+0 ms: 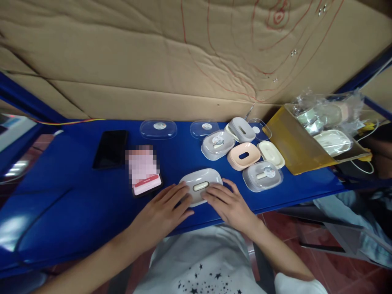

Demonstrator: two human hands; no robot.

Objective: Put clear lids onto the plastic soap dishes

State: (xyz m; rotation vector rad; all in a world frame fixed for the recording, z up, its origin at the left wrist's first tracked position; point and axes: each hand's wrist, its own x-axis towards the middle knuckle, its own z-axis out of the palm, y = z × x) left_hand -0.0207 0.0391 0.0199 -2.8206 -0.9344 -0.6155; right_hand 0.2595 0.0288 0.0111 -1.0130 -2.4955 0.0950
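In front of me on the blue table lies a grey oval soap dish [199, 176], with a cream insert [201, 186] showing in its central slot. My left hand [172, 204] grips the left end, its fingertips on the rim. The other end is held by my right hand [226, 200], whose fingers press on the dish beside the slot. To the right of it are a peach dish [232, 159] with an open slot and a grey dish under a clear lid [260, 185]. Behind these sit another lidded grey dish [211, 152], a bare grey dish [244, 123] and a cream dish [272, 154].
Clear lids [150, 130] with round stickers lie along the back edge. A black phone [110, 149] and a lit phone [148, 188] are to the left. An open cardboard box [294, 143] of bagged dishes stands at right, against the cardboard wall [122, 61].
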